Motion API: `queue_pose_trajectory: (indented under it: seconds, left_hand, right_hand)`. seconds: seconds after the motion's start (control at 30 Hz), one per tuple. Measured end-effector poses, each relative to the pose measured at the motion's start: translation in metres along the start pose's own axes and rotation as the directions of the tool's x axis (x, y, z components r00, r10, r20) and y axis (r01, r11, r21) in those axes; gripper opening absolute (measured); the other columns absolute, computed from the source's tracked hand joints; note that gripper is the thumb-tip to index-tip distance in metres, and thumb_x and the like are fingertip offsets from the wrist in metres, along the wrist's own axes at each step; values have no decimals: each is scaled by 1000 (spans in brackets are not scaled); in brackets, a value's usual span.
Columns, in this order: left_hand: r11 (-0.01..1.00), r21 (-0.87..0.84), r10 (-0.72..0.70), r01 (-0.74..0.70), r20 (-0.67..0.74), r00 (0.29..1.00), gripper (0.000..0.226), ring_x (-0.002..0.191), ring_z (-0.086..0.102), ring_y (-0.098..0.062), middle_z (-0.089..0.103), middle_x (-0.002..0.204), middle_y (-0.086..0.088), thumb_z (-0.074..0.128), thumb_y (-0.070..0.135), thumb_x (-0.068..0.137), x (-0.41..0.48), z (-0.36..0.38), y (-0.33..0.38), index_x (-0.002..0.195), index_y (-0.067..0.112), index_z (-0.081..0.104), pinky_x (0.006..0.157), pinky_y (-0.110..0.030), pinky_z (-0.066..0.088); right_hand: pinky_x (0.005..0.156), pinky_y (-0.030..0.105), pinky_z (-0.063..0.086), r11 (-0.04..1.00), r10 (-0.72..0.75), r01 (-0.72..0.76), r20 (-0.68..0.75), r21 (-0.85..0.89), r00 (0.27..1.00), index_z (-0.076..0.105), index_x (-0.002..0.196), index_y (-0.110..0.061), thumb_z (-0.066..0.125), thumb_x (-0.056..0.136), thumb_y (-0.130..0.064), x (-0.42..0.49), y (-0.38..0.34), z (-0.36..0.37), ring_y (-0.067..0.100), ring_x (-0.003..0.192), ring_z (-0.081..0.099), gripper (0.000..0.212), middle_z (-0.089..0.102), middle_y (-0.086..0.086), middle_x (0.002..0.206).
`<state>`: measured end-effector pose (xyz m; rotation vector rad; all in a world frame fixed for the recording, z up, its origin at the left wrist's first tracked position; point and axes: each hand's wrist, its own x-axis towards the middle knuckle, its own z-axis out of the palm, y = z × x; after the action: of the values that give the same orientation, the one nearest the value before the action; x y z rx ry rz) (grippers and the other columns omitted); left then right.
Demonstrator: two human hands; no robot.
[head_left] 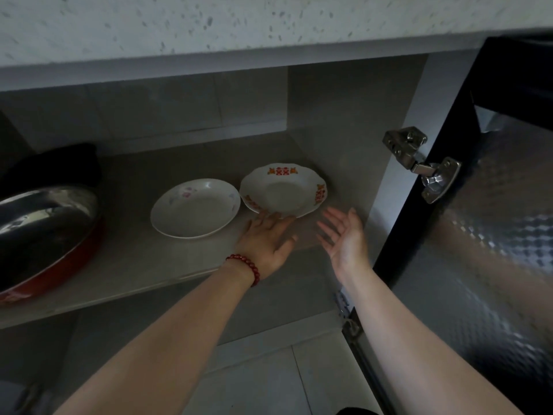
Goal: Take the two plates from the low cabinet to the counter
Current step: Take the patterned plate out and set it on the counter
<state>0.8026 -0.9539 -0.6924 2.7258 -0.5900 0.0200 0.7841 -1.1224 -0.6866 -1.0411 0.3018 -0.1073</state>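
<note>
Two white plates lie side by side on the grey cabinet shelf [149, 265]. The left plate [196, 208] has faint pink flowers. The right plate [282, 190] has red and orange marks on its scalloped rim. My left hand [266, 241], with a red bead bracelet on the wrist, is flat with its fingertips under the near edge of the right plate. My right hand [344, 235] hovers palm up, fingers apart, just right of that plate and not touching it.
A red pan with a steel lid [45, 232] sits at the shelf's left end. The open cabinet door [493, 235] with its metal hinge [425, 163] stands at the right. The speckled counter edge [239, 22] overhangs above. Tiled floor lies below.
</note>
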Motion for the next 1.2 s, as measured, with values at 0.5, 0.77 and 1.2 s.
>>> queue_pose_trajectory:
  seconds: [0.5, 0.77, 1.2]
  left_hand:
    - [999, 24, -27, 27, 15, 1000, 63, 143, 11, -25, 25, 154, -5, 24, 55, 86, -5, -2, 1, 146, 34, 20, 114, -47, 11]
    - [1000, 24, 17, -17, 16, 1000, 67, 142, 14, -24, 27, 153, -3, 25, 56, 82, -27, 0, 16, 145, 34, 24, 113, -43, 14]
    - [1000, 21, 21, -22, 9, 1000, 64, 144, 4, -23, 21, 156, -1, 28, 59, 87, -36, 4, 18, 146, 38, 15, 115, -47, 7]
  right_hand:
    - [93, 35, 40, 1000, 19, -19, 12, -24, 1000, 61, 107, -23, 24, 99, -44, -2, 2, 3, 16, 112, 56, 44, 62, -1, 120]
    - [99, 37, 38, 1000, 7, -7, 6, -8, 1000, 59, 112, -20, 24, 99, -43, -12, 0, -1, 17, 115, 55, 44, 60, 2, 126]
    - [90, 34, 41, 1000, -25, 25, -37, -10, 999, 59, 115, -19, 26, 100, -41, -21, -2, -12, 16, 116, 54, 43, 59, 2, 128]
